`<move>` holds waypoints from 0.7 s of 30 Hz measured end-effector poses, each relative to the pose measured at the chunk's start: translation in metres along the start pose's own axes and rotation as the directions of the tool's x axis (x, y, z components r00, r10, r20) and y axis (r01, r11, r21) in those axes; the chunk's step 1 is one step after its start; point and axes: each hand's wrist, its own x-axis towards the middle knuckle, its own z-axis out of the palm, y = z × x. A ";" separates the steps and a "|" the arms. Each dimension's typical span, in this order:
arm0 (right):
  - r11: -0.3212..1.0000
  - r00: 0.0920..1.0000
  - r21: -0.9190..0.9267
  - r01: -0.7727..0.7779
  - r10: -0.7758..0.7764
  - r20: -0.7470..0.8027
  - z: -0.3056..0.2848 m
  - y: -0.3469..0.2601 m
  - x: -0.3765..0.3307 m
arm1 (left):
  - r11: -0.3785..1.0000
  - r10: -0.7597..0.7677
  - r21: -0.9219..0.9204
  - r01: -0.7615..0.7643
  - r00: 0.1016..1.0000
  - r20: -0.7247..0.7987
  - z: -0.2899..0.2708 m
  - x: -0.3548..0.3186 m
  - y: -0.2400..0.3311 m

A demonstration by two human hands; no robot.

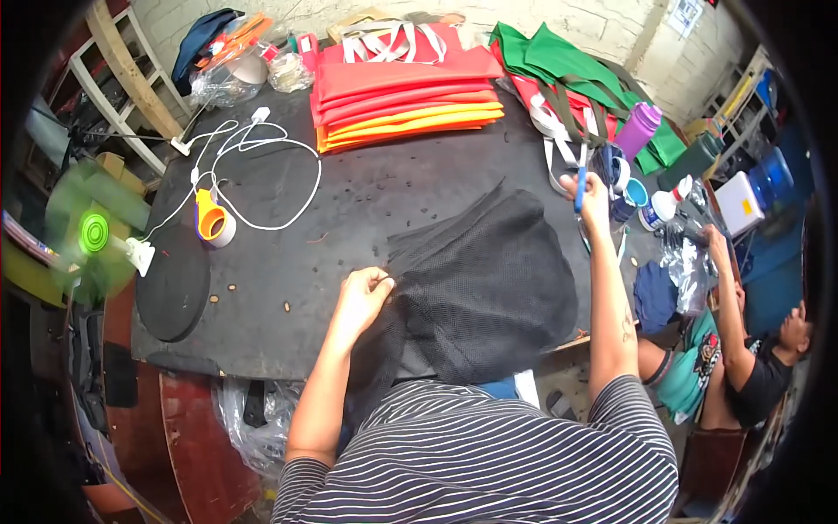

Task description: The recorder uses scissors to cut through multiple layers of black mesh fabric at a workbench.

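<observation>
one dark sheet of thin black mesh cloth (489, 279) is spread along the near edge of one black tabletop (271, 262), between the two hands. its left edge is pinched between thumb and fingers of the left hand (362, 301). in the right hand (594, 203), raised beyond the cloth's upper right side, one slim blue-handled tool (580, 188) is gripped; its exact kind cannot be told.

behind these, one stack of folded red and orange fabric bags (406, 100) is set down; its layers cannot be surely counted. to its right, green fabric bags (567, 65) are heaped. one purple bottle (639, 131) is stood near them. on the left, one orange-and-yellow tape dispenser (209, 214), one flat round black disc (175, 297) and one white cable (305, 205) are laid out. one co-worker (746, 367) is seen at the right.

a label is borne by one white-and-blue bottle (659, 210), and one printed white sheet (686, 16) is fixed to the wall; the print on both is too small to be read.
</observation>
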 end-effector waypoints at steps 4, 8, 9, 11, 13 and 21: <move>0.927 0.938 0.348 -0.138 0.010 0.347 0.012 -0.066 -0.071 | 0.984 -0.016 -0.177 0.006 0.998 -0.055 -0.002 -0.001 -0.008; 0.878 0.532 0.104 -0.468 0.186 0.826 0.035 -0.083 -0.161 | 0.953 -0.018 -0.304 -0.002 0.998 -0.065 0.003 0.002 -0.009; 0.833 0.423 0.051 -0.551 0.226 0.878 0.039 -0.083 -0.176 | 0.929 -0.006 -0.368 -0.024 0.997 -0.080 0.004 0.002 -0.006; 0.792 0.314 0.013 -0.610 0.227 0.922 0.045 -0.070 -0.196 | 0.923 -0.007 -0.384 -0.013 0.999 -0.051 0.003 0.000 -0.001; 0.767 0.272 -0.023 -0.641 0.255 0.928 0.050 -0.064 -0.204 | 0.892 -0.030 -0.451 0.028 1.000 0.004 0.001 -0.002 0.004; 0.698 0.202 -0.071 -0.713 0.301 0.932 0.057 -0.065 -0.215 | 0.795 -0.106 -0.587 0.156 0.987 0.118 -0.007 -0.009 0.015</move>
